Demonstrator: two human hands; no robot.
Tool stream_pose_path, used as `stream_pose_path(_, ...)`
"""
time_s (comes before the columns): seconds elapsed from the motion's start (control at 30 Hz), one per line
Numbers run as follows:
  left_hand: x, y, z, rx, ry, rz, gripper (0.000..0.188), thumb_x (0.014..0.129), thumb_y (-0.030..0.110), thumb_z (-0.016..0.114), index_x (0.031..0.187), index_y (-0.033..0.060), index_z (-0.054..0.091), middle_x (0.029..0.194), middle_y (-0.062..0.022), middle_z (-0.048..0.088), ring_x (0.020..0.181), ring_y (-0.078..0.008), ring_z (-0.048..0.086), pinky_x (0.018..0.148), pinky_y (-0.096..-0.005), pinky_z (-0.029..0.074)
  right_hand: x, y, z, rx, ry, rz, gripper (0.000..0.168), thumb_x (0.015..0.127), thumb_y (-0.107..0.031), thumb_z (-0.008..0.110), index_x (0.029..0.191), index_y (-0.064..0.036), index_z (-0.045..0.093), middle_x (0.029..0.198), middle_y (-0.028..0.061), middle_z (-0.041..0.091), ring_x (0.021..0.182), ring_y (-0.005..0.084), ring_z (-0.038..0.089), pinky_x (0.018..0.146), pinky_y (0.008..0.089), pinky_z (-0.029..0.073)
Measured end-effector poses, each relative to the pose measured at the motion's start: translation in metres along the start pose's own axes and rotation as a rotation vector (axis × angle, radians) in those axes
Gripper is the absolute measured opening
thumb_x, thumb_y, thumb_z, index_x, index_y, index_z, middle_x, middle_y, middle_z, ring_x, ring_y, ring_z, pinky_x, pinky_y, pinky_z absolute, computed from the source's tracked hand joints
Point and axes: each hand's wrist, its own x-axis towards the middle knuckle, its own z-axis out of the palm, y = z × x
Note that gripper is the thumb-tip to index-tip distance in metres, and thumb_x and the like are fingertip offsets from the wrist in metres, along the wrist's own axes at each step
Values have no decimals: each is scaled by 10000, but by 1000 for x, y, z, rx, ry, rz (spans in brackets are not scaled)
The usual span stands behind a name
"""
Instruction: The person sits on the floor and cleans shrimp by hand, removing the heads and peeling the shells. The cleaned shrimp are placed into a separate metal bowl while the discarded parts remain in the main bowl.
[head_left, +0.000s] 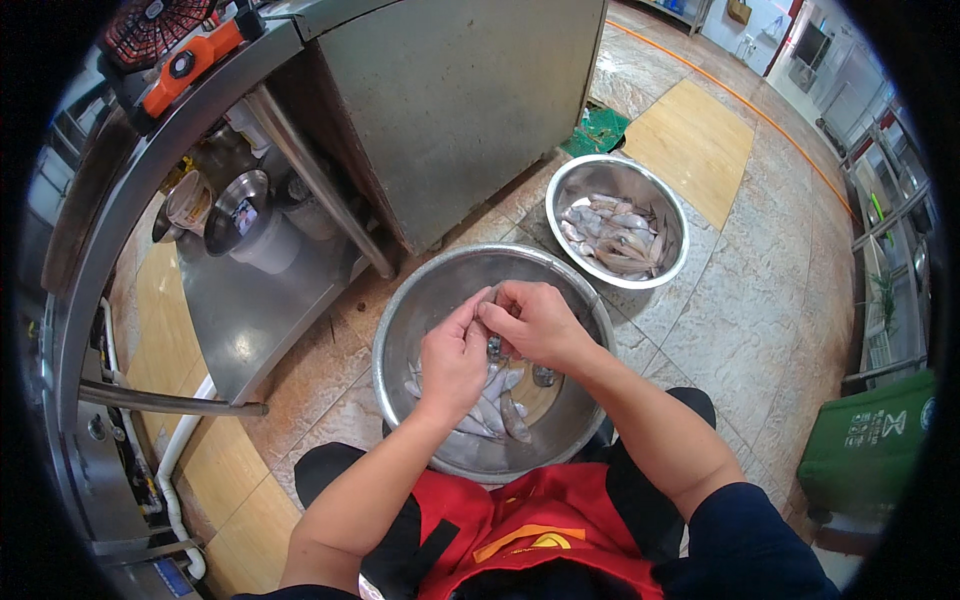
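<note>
My left hand (456, 367) and my right hand (541, 321) meet over a large metal basin (487, 469). Pinched between my fingers is a small greyish piece of seafood (482, 306), mostly hidden by them. Below, pale, slender seafood pieces (491, 414), fish or squid, lie in the basin. Darker, shiny bits (543, 375) are near its right side. Beyond the basin, to the right, a smaller steel bowl (553, 214) holds a heap of similar pinkish-grey pieces (619, 232).
A steel cabinet (465, 112) rises ahead. On the left, a metal table's lower shelf (262, 319) carries pots and a white bucket (270, 247). A green bin (862, 442) stands at right. An orange hose (739, 97) crosses the tiled floor.
</note>
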Motion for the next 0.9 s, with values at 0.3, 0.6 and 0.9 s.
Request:
stream_pose_path(0.3,-4,-3,3,205,11,109,323,994,39,546,1289,-17,664,1118,-179,751,1012,-202,723,891,-329,545,1,11,5,-147,65,-68,192,925,-115,603,796,27,588,648,83,656,546,133,653,503,300,523)
stream_pose_path(0.6,5,-5,0,-115,9,-95,314,1032,59,516,1299,-27,658,1073,-115,757,939,-153,710,833,-289,546,-4,-3,-6,-47,7,-45,213,919,-148,594,875,50,658,644,148,670,553,202,664,557,385,538)
stream_pose_path(0.9,-5,-8,1,684,-32,534,509,858,-17,568,1366,-22,591,1121,-247,705,1005,-393,706,864,-463,573,-11,-17,-9,-134,-65,38,232,956,-91,568,878,90,690,667,141,692,533,179,668,505,321,537)
